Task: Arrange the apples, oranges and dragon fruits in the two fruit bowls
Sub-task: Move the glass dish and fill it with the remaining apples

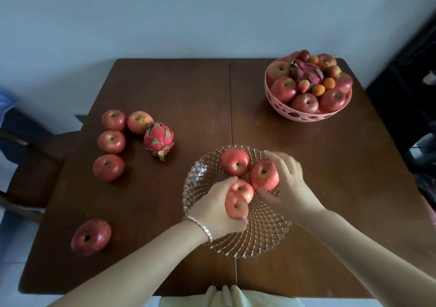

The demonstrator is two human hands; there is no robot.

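A clear cut-glass bowl [262, 238] sits at the front middle of the table. One red apple [235, 161] rests free at its far side. My right hand [289, 184] grips a second apple [263, 174] inside the bowl. My left hand [215, 207] holds two apples [238, 199] over the bowl's centre. A pink perforated bowl [304, 115] at the back right is heaped with apples, small oranges and a dragon fruit [305, 71]. A second dragon fruit [158, 139] lies on the table to the left.
Several loose apples [111, 141] lie in a cluster at the left, beside the dragon fruit. Another apple [91, 237] sits alone near the front left edge. The brown table [342, 188] stands against a pale wall, with a chair at its left.
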